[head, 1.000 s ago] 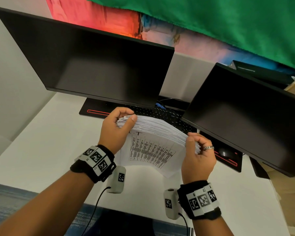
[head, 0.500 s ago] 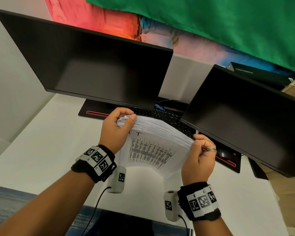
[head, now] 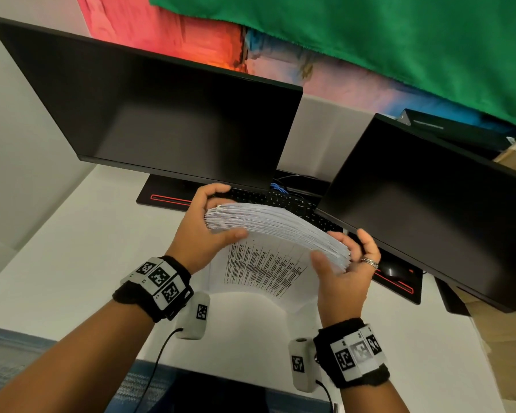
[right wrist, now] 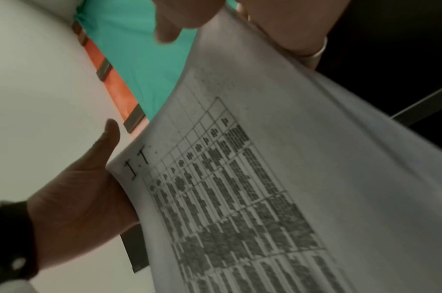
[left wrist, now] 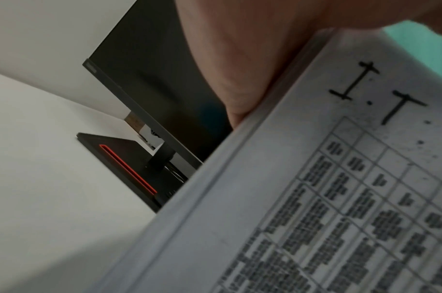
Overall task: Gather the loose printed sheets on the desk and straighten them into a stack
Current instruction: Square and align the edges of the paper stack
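Observation:
A thick stack of printed sheets point(head: 274, 222) stands on its lower edge on the white desk point(head: 72, 263), bowed, with a printed table on the front page. My left hand point(head: 230, 211) grips its left end, thumb across the front and fingers curled behind. My right hand point(head: 340, 247) cups the right end with loosely spread fingers behind the stack and the thumb in front. The left wrist view shows the stack point(left wrist: 315, 198) with a finger behind it. In the right wrist view the thumb stands off the page point(right wrist: 265, 178) while the ringed fingers lie behind it.
Two dark monitors point(head: 176, 123) point(head: 429, 210) hang over the back of the desk. Below them are a black keyboard point(head: 283, 201), black bases with red stripes point(head: 164, 199) and a mouse point(head: 393, 271). Cardboard boxes point(head: 513, 338) stand at the right.
My right hand has let go of its pinch on the stack's top right corner and opened, now cupping the right end. My left thumb has slid further across the front.

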Motion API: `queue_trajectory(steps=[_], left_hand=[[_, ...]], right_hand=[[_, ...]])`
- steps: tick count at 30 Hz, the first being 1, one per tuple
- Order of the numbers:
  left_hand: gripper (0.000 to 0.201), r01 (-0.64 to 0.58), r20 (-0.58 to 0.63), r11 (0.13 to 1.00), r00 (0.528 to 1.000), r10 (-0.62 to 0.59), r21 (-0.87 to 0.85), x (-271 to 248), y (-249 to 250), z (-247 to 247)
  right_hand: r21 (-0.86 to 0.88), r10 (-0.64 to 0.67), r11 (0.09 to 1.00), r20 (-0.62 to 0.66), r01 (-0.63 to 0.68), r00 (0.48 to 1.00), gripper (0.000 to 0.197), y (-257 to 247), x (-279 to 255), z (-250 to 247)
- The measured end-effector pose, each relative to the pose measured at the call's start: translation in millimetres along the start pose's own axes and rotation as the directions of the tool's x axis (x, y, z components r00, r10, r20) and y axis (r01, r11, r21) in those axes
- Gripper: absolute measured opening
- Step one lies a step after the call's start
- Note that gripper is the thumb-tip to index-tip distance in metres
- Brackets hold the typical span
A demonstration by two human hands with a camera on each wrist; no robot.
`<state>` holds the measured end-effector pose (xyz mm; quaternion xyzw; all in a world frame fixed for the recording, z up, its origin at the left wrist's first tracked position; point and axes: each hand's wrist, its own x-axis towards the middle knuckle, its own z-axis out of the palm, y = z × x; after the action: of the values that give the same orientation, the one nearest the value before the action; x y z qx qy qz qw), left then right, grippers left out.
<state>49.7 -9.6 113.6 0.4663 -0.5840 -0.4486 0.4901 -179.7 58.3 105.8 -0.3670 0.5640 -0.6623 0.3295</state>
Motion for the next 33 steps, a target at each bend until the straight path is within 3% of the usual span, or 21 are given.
queue_trajectory(steps=[1, 4, 6, 8, 11, 14, 16, 18, 19, 21, 23, 24, 26, 28, 29, 31, 33], left_hand=[[0.066, 0.012, 0.034, 1.000, 0.999, -0.013, 0.029, -0.5, 0.1, -2.9], [0.033, -0.059, 0.053, 0.957, 0.998, 0.046, 0.284, 0.7, 5.8, -7.3], [0.023, -0.079, 0.085, 0.923, 0.995, 0.051, 0.376, 2.8, 16.7, -14.6], [0.021, -0.135, 0.175, 0.841, 0.983, 0.049, 0.524, 6.9, 35.2, -24.7], [0.034, -0.209, 0.309, 0.697, 0.951, -0.019, 0.686, 11.1, 59.7, -22.7], [0.027, -0.254, 0.316, 0.679, 0.948, 0.034, 0.689, 12.4, 57.2, 0.1], [0.021, -0.211, 0.230, 0.732, 0.970, 0.075, 0.648, 11.0, 49.4, 6.1], [0.018, -0.101, 0.081, 0.834, 0.994, 0.068, 0.543, 9.5, 42.5, -1.8], [0.021, -0.046, 0.005, 0.885, 0.999, 0.049, 0.463, 7.0, 39.4, -8.5], [0.023, 0.040, -0.130, 0.971, 0.991, -0.009, 0.237, 0.9, 35.3, -19.0], [0.022, 0.085, -0.240, 0.995, 0.966, -0.094, -0.047, -0.7, 32.6, -23.0], [0.023, 0.099, -0.263, 0.977, 0.953, -0.147, -0.187, -0.4, 30.9, -22.1], [0.029, 0.120, -0.217, 0.889, 0.948, -0.235, -0.441, 0.8, 28.1, -16.1], [0.040, 0.135, -0.115, 0.792, 0.961, -0.251, -0.595, 1.3, 23.8, -9.2], [0.044, 0.146, -0.063, 0.754, 0.968, -0.242, -0.641, 1.4, 19.4, -5.8], [0.048, 0.194, 0.034, 0.722, 0.972, -0.230, -0.664, -0.2, 10.5, -0.8], [0.048, 0.247, 0.098, 0.763, 0.967, -0.237, -0.597, -3.6, 1.3, -0.9]], right_hand=[[-0.037, 0.034, 0.999, 0.029, -0.033, 0.999, 0.070, 0.0, 0.9, -2.6], [-0.167, 0.084, 0.983, 0.036, -0.077, 0.996, 0.030, -2.1, 8.0, -4.4], [-0.190, 0.058, 0.981, 0.081, -0.042, 0.995, 0.019, -10.6, 15.2, -2.9], [-0.272, -0.092, 0.952, 0.171, 0.136, 0.981, 0.022, -31.0, 22.7, 2.4], [-0.346, -0.255, 0.854, 0.372, 0.389, 0.892, 0.024, -66.6, 30.3, 18.6], [-0.324, -0.311, 0.801, 0.494, 0.504, 0.812, 0.018, -84.1, 34.6, 41.2], [-0.381, -0.341, 0.760, 0.457, 0.527, 0.822, 0.033, -80.7, 38.2, 47.9], [-0.561, -0.345, 0.672, 0.340, 0.483, 0.875, 0.076, -62.9, 41.8, 40.2], [-0.642, -0.336, 0.647, 0.243, 0.411, 0.910, 0.096, -50.9, 41.3, 33.0], [-0.691, -0.226, 0.705, -0.001, 0.163, 0.974, 0.118, -23.3, 37.9, 16.6], [-0.527, 0.080, 0.834, -0.173, -0.161, 0.982, 0.127, -1.4, 34.1, 9.1], [-0.355, 0.241, 0.890, -0.164, -0.285, 0.957, 0.125, 4.3, 32.7, 7.8], [0.031, 0.438, 0.898, 0.020, -0.438, 0.899, 0.099, 6.4, 33.0, 11.1], [0.299, 0.449, 0.814, 0.218, -0.497, 0.867, 0.063, -1.3, 32.8, 22.5], [0.391, 0.424, 0.776, 0.258, -0.495, 0.868, 0.057, -5.7, 32.5, 27.9], [0.524, 0.365, 0.725, 0.256, -0.446, 0.895, 0.058, -8.6, 32.7, 35.6], [0.558, 0.356, 0.724, 0.202, -0.406, 0.912, 0.058, -8.4, 32.1, 36.1]])
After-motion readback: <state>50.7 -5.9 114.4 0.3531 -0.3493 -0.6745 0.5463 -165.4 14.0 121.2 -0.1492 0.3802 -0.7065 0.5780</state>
